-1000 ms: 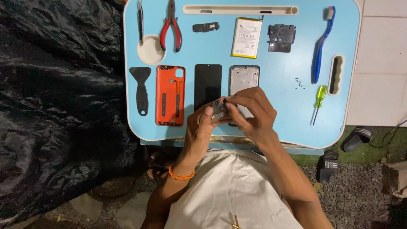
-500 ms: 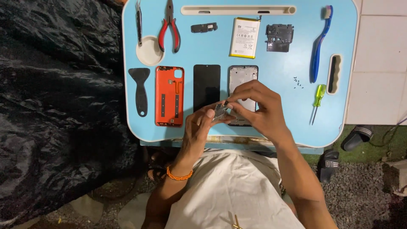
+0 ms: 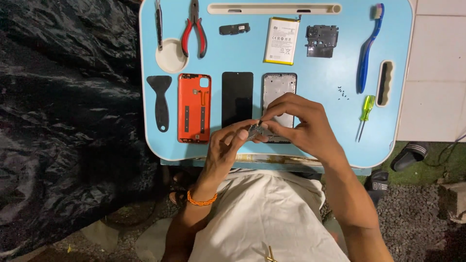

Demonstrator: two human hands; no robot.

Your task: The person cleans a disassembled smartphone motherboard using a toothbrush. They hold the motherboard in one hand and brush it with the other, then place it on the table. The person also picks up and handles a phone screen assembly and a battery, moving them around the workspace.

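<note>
Both hands meet over the near edge of a light blue tray table [image 3: 310, 63], pinching one small grey metal part [image 3: 254, 131] between them. The left hand [image 3: 228, 145] has its fingers curled in, thumb and fingertips closed on the part's left side; the right hand [image 3: 303, 127] arches over from the right, its fingertips closed on the part's right end. The part is too small to tell more of its shape. It sits just above the near end of a silver phone frame [image 3: 279, 90], which lies flat on the table and is partly covered by the right hand. Just left of the frame lies a black screen panel [image 3: 237, 99], and left of that an orange back cover [image 3: 194, 107] with its inner side up. Farther left is a black scraper [image 3: 160, 102]. Along the far edge lie red-handled pliers [image 3: 194, 29], a round white dish [image 3: 171, 56] in the table's cup hollow, a small black piece [image 3: 234, 29], a white and yellow battery [image 3: 281, 40] and a black inner cover plate [image 3: 321, 40]. To the right lie a blue toothbrush [image 3: 367, 48], a few tiny dark screws [image 3: 342, 92] and a green-handled screwdriver [image 3: 365, 116]. An orange bracelet [image 3: 201, 200] circles the left wrist.
</note>
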